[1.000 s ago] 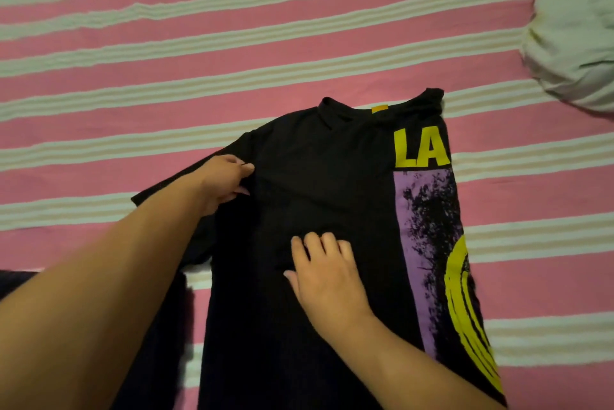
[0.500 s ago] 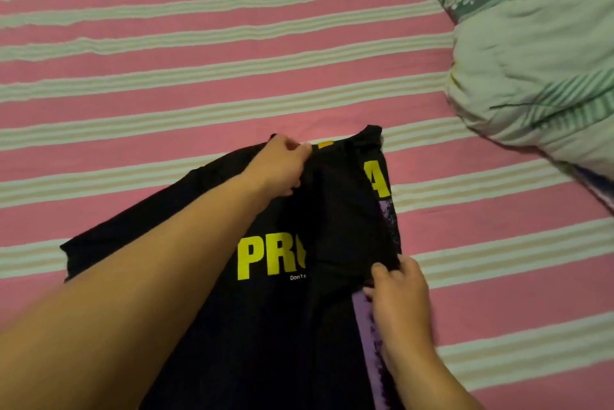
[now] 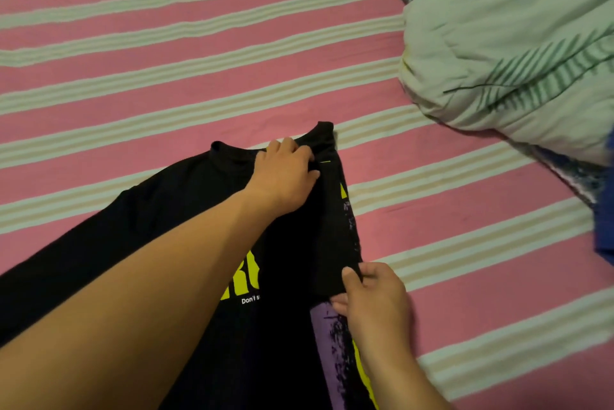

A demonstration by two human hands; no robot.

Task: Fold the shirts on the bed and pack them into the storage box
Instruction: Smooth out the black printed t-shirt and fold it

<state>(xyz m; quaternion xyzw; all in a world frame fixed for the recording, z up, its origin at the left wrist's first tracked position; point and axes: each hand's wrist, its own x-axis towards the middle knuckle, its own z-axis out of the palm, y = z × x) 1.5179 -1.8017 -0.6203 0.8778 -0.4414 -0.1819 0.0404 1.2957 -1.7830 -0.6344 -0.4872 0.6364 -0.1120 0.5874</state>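
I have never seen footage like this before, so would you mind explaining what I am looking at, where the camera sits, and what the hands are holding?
There is no machine here: a person wears a wide-angle camera on the head, so this single view looks forward and down at their own bare arms. The left hand grips a black T-shirt near its collar. The right hand pinches the edge of a flap of the same shirt folded over on its right side. The shirt has yellow lettering and a purple print, partly hidden by the fold and the arms. It lies on a bed sheet with pink and pale stripes. At the upper right sits a bundled pale green blanket. No storage box is in view.
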